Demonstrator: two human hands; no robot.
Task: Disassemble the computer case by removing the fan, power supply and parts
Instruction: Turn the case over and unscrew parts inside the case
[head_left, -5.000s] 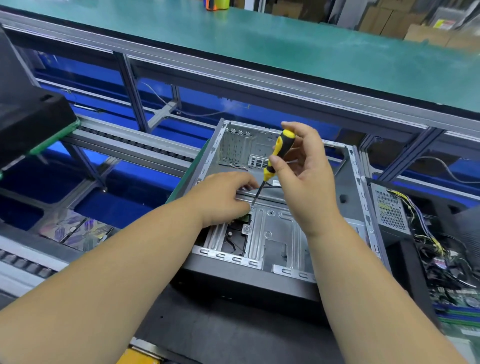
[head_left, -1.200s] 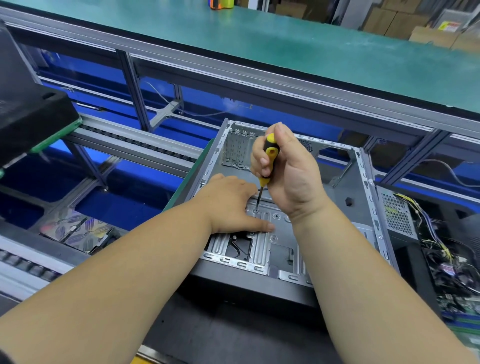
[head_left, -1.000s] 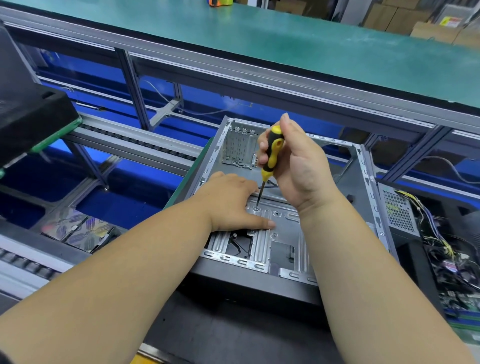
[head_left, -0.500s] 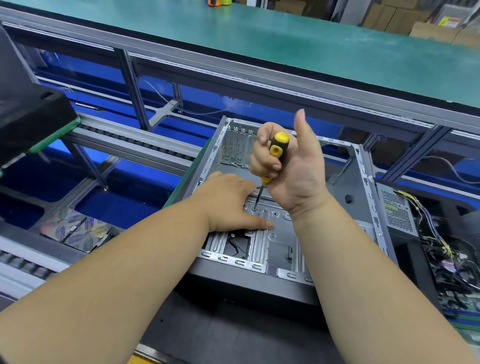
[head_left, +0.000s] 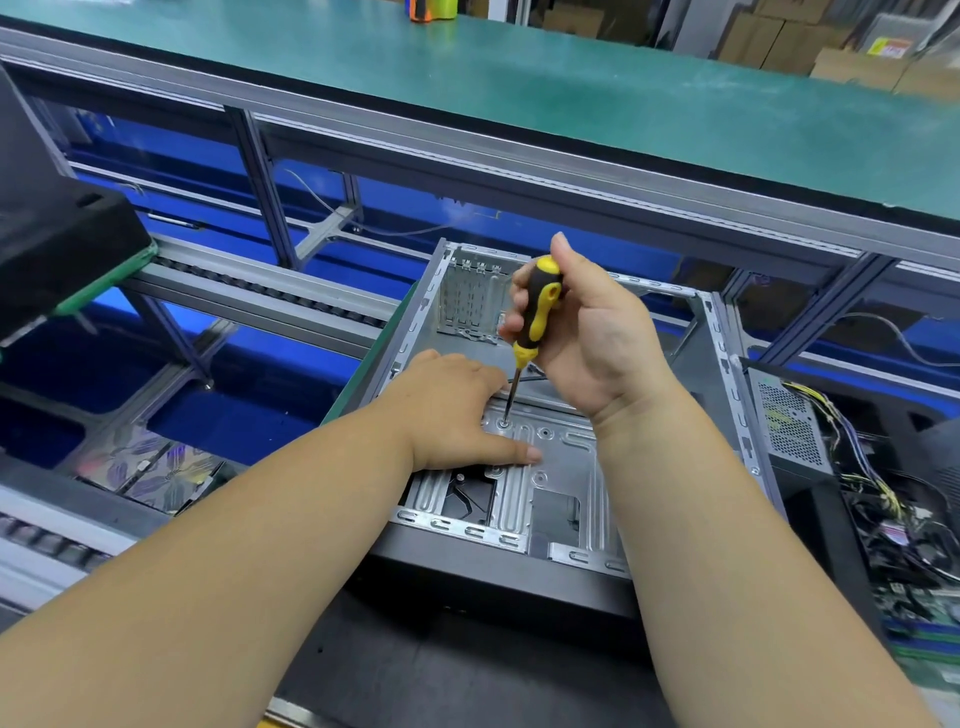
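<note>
A grey computer case (head_left: 724, 364) lies open on its side in front of me, its silver drive bracket (head_left: 558, 467) facing up. My right hand (head_left: 597, 338) grips a yellow-and-black screwdriver (head_left: 537, 306) held nearly upright. Its tip sits on a screw (head_left: 504, 423) in the bracket. My left hand (head_left: 452, 410) rests on the bracket just left of the screw, thumb stretched along the metal. The fingers of that hand are hidden behind the knuckles.
A power supply (head_left: 789, 426) with a bundle of wires (head_left: 883, 499) lies at the right beside the case. A black unit (head_left: 57, 249) sits on the conveyor at the left. A green bench top (head_left: 571, 88) runs across the back, over blue bins.
My right hand has turned on the screwdriver handle, regripping it between frames. The tip stays on the same screw. My left hand has not moved since about a second ago.
</note>
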